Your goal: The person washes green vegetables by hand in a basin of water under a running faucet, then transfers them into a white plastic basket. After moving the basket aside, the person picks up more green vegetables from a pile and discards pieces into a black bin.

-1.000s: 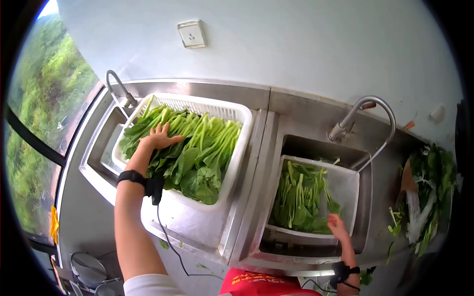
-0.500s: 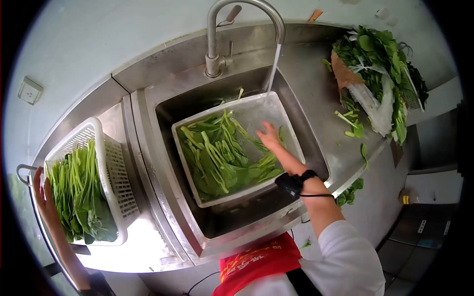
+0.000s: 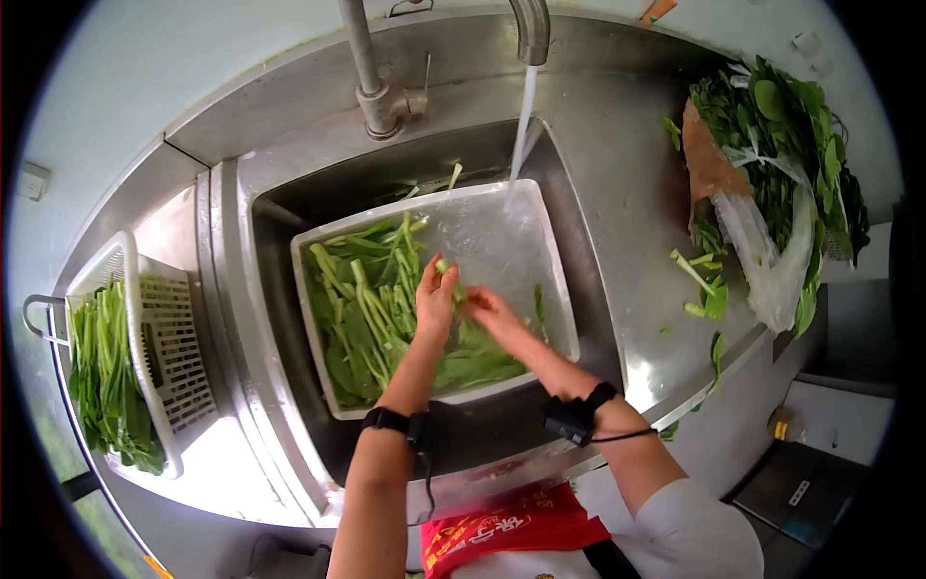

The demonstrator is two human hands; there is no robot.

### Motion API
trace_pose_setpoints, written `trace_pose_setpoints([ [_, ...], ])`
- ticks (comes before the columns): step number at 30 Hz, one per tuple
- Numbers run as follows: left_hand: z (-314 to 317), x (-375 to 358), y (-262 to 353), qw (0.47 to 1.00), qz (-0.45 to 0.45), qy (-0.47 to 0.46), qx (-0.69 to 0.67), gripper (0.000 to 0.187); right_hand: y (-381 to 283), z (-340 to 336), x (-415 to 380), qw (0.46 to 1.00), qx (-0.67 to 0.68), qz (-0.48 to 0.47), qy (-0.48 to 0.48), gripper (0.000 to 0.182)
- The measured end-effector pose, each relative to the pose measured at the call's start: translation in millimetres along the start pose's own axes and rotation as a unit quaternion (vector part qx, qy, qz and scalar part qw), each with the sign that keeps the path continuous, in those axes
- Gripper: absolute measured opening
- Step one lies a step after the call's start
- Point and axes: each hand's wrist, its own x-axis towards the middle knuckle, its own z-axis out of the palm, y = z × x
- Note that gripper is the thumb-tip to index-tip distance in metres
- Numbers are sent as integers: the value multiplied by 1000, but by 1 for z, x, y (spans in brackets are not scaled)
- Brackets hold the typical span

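Note:
Over the white tub (image 3: 571,309) in the metal sink, my left hand (image 3: 436,301) is closed around a green stalk (image 3: 447,268). Just right of it, my right hand (image 3: 490,309) has its fingers bent near the same stalk, blurred, so its grip is hard to make out. Leafy greens (image 3: 371,299) lie in the water on the tub's left side and along its front. Water runs from the faucet (image 3: 532,34) into the back of the tub.
A white basket (image 3: 178,333) holding greens stands on the left counter. Bagged greens (image 3: 772,183) lie on the right counter, with loose stem pieces (image 3: 704,285) beside them. The sink's steel edge (image 3: 588,217) surrounds the tub.
My left hand has left the basket and come over the tub, now holding a stalk. My right hand has moved toward it. The camera view has shifted, with the faucet higher in the picture.

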Motion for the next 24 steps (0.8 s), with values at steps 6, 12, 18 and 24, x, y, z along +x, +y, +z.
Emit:
trace_pose_setpoints([
  [6, 14, 20, -42, 973, -92, 135, 164, 48, 26, -19, 3, 950, -304, 23, -71, 26],
  [12, -27, 13, -28, 997, -82, -8, 0, 52, -33, -55, -17, 832, -544, -7, -107, 32],
  [18, -50, -2, -16, 986, -135, -34, 92, 37, -1, -84, 6, 819, -476, 187, -262, 32],
  [24, -9, -21, -33, 909, 38, -261, 322, 46, -43, -63, 18, 867, -471, 62, -151, 21],
])
